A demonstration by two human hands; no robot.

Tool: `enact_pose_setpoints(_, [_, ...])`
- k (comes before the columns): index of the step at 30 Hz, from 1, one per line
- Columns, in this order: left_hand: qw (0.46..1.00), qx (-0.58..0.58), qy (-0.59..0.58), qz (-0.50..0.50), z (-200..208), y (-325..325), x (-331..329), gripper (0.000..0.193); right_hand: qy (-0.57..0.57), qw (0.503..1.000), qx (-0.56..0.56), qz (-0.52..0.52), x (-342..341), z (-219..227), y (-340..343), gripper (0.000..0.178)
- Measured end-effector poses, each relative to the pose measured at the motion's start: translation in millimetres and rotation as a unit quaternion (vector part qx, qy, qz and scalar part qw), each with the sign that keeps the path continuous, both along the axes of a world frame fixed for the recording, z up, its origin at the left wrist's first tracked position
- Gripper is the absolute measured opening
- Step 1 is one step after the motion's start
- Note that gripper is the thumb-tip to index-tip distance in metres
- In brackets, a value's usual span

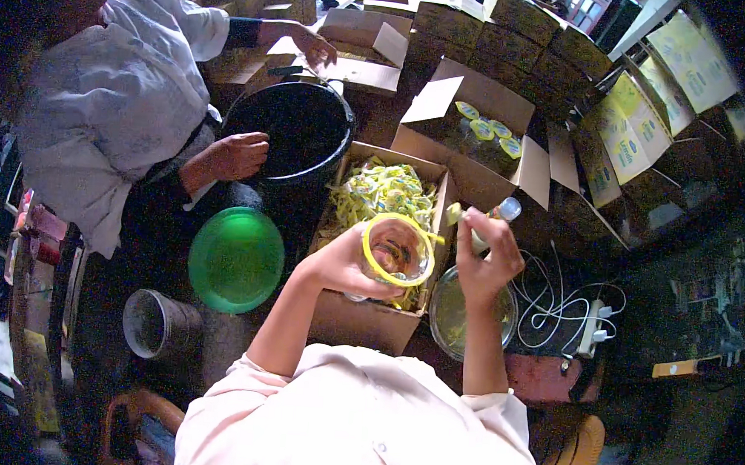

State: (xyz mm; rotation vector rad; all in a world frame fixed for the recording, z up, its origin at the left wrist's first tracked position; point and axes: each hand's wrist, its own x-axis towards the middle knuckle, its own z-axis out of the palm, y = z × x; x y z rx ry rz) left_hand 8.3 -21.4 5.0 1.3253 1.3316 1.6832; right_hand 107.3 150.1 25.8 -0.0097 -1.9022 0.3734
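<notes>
Mid-frame my left hand is wrapped round a clear jar, probably light and slippery; my right pinches a small bottle.

Left hand gripped yellow-rimmed clear jar over carton of yellow sachets, right hand pinched one sachet beside it, co-worker's hand rested on black bucket, green lid nearby.

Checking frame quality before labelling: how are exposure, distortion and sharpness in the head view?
Head view: strong fisheye bend and dark vignette at the corners; box rows top right curve toward the rim. Centre well lit: left hand on the yellow-rimmed jar and right hand on a small bottle read clearly. Carton of yellow sachets slightly overexposed; black bucket loses detail in shadow.
</notes>
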Motion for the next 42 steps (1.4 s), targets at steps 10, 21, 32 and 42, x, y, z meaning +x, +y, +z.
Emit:
enact_pose_setpoints(10, [0.949,-0.009,0.218,0.227,6,-20,-4,0.065,-0.320,0.924,-0.198,0.070,-3,-50,-2,0.027])
enact_pose_setpoints(21, [0.886,-0.061,0.366,0.278,7,-19,-33,0.068,-0.297,0.913,-0.277,0.031,15,31,-67,0.020])
enact_pose_setpoints(32, [0.847,-0.074,0.447,0.280,12,-24,-36,0.092,-0.318,0.891,-0.324,-0.001,-2,5,-69,0.014])
enact_pose_setpoints(42, [0.945,-0.037,0.251,0.205,-4,-35,-41,0.071,-0.175,0.941,-0.289,-0.019,-2,6,-61,0.027])
